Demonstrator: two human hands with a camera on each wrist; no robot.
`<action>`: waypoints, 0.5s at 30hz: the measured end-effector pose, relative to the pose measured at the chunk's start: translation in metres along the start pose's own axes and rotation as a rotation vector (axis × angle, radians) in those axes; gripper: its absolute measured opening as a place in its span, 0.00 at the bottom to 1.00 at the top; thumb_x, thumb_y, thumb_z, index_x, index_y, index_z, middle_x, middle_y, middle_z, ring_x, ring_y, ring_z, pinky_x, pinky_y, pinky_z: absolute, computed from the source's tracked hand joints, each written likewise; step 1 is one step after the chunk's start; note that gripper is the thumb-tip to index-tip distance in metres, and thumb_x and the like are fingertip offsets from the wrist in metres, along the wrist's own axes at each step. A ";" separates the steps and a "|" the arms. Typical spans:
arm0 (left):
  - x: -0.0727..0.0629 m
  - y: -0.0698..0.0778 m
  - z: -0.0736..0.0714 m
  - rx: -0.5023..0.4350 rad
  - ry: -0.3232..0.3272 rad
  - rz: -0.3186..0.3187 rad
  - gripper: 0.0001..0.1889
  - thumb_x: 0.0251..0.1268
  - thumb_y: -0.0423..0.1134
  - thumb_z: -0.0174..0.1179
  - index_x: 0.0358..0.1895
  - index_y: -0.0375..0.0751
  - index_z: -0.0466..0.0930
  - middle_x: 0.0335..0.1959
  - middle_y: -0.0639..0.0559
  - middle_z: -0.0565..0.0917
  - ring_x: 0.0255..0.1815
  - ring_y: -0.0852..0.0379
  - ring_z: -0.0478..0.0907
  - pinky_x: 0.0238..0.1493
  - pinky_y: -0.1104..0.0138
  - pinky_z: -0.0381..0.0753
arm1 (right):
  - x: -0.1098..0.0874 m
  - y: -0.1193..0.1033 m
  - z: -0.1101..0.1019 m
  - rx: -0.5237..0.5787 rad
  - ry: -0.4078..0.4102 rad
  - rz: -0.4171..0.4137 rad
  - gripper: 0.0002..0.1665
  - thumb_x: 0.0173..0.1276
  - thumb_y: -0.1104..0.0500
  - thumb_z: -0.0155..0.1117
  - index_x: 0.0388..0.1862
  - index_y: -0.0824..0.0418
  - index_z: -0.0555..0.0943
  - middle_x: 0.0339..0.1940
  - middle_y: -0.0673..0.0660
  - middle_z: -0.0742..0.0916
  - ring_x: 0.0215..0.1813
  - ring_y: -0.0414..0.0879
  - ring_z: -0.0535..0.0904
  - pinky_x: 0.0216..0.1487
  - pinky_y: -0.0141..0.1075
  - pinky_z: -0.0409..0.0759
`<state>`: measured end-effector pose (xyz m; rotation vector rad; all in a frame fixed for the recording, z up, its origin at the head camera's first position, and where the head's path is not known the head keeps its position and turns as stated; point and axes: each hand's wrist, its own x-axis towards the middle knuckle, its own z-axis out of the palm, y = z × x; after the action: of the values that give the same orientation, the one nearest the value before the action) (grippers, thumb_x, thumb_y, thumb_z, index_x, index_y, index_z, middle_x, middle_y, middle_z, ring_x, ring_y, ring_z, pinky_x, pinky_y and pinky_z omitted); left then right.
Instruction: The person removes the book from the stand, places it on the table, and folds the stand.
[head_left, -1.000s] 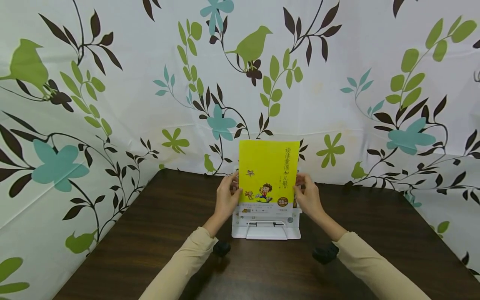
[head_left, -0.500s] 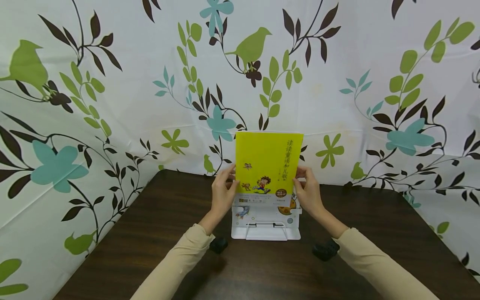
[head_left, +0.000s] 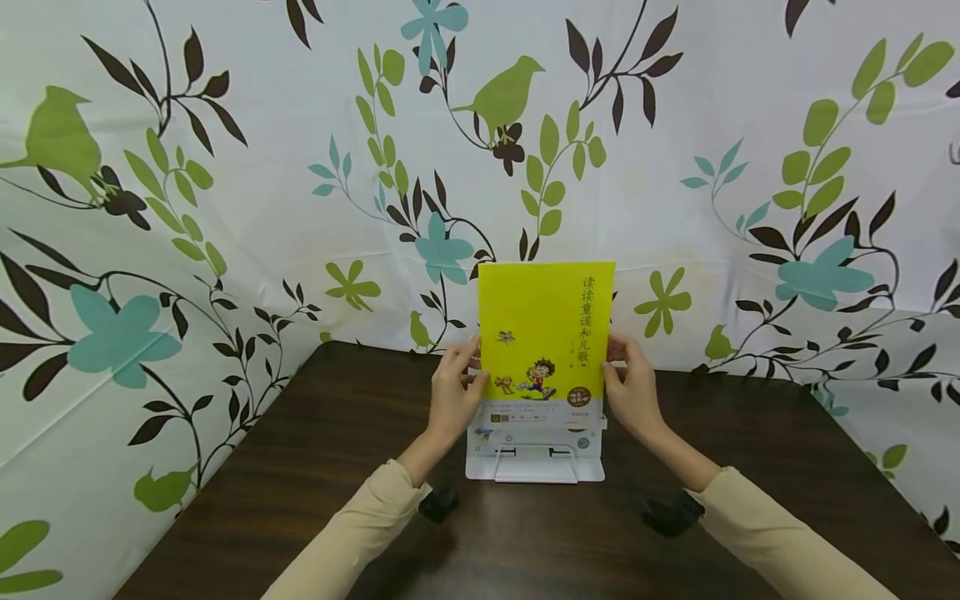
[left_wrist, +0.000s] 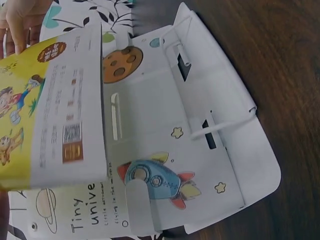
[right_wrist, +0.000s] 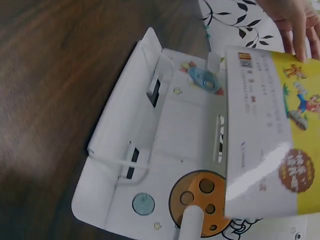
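A yellow book (head_left: 536, 325) with a cartoon child and Chinese lettering on its cover stands nearly upright between both hands. My left hand (head_left: 453, 393) pinches its left edge, thumb on the cover and fingers behind. On the opposite edge my right hand (head_left: 632, 390) pinches it the same way. Below and behind the book is a white book stand (head_left: 535, 467) with a front ledge and wire page holders. In the left wrist view the stand's back panel (left_wrist: 145, 120) shows a rocket and a cratered planet, and the book's lower edge is apart from the ledge.
The stand rests on a dark brown wooden table (head_left: 300, 492). Behind the table hangs a white cloth (head_left: 675, 192) printed with leaves, birds and flowers. Black wrist devices (head_left: 438, 504) sit under both forearms.
The book has come off the stand toward the camera and looks larger. It rose and tilted at half a second ago, then shifted right and slightly down. Both hands kept hold.
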<state>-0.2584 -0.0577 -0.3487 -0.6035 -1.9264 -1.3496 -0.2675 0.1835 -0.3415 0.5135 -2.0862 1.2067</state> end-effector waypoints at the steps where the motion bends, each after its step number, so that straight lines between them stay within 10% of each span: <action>1: -0.001 0.007 -0.001 -0.008 -0.017 -0.016 0.28 0.48 0.16 0.58 0.57 0.26 0.69 0.40 0.35 0.74 0.36 0.45 0.76 0.29 0.59 0.81 | -0.001 0.000 -0.002 0.006 -0.008 0.043 0.23 0.59 0.78 0.51 0.55 0.72 0.68 0.39 0.63 0.77 0.40 0.46 0.73 0.34 0.19 0.71; 7: -0.007 0.027 -0.002 -0.079 -0.100 -0.083 0.27 0.47 0.15 0.58 0.56 0.21 0.67 0.40 0.32 0.73 0.35 0.41 0.76 0.29 0.58 0.81 | -0.010 -0.004 -0.016 0.043 -0.067 0.267 0.23 0.63 0.74 0.49 0.59 0.71 0.67 0.45 0.65 0.76 0.41 0.49 0.70 0.35 0.21 0.69; 15: -0.026 0.024 0.007 -0.169 -0.186 -0.193 0.27 0.48 0.18 0.58 0.57 0.23 0.67 0.38 0.33 0.73 0.35 0.40 0.76 0.31 0.69 0.80 | -0.018 0.001 -0.031 -0.015 -0.192 0.359 0.22 0.63 0.74 0.47 0.57 0.72 0.68 0.42 0.65 0.76 0.41 0.50 0.70 0.36 0.24 0.69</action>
<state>-0.2268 -0.0424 -0.3555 -0.6579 -2.0756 -1.6408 -0.2442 0.2107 -0.3441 0.2605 -2.4236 1.3842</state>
